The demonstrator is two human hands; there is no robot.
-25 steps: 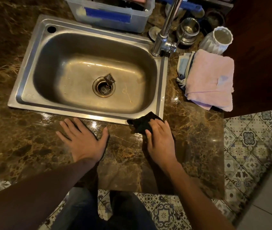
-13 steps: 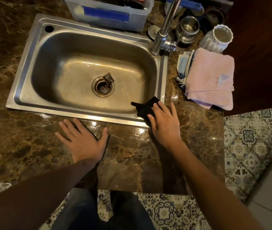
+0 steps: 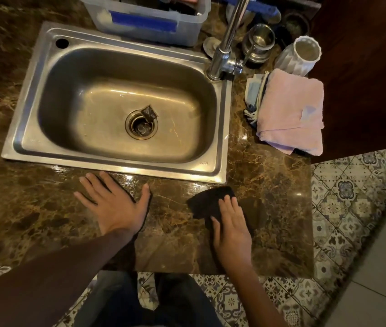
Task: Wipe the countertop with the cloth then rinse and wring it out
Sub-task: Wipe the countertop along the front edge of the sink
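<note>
The desk (image 3: 269, 185) is a glossy brown marble slab veined with gold, catching bright glints of light along the strip in front of the steel sink (image 3: 225, 138). The left hand (image 3: 114, 206) lies flat on this strip, its fingers (image 3: 93, 185) straight and spread, their tips just short of the sink's front rim, holding nothing. The right hand (image 3: 232, 227) presses flat on a black cloth (image 3: 208, 201), fingers straight and close together; the cloth sticks out beyond and to the left of those fingertips, lying on the marble just below the sink's near right corner and not touching the rim.

Beyond the left fingers, the sink bowl shows a round drain (image 3: 142, 125) with a small dark tag at its edge. Beyond the right fingers stands a chrome faucet (image 3: 225, 55) at the sink's far right corner. Further right of it a folded pink towel (image 3: 291, 112) lies on other folded cloths, with a white ribbed vase (image 3: 300, 55) and a steel cup (image 3: 259, 42) behind. A clear plastic tub (image 3: 149, 22) with a blue strip sits behind the sink.

To the right of the right fingers the marble ends; patterned floor tiles (image 3: 352, 208) lie below, and a dark wooden panel (image 3: 364, 67) rises beside the towel
</note>
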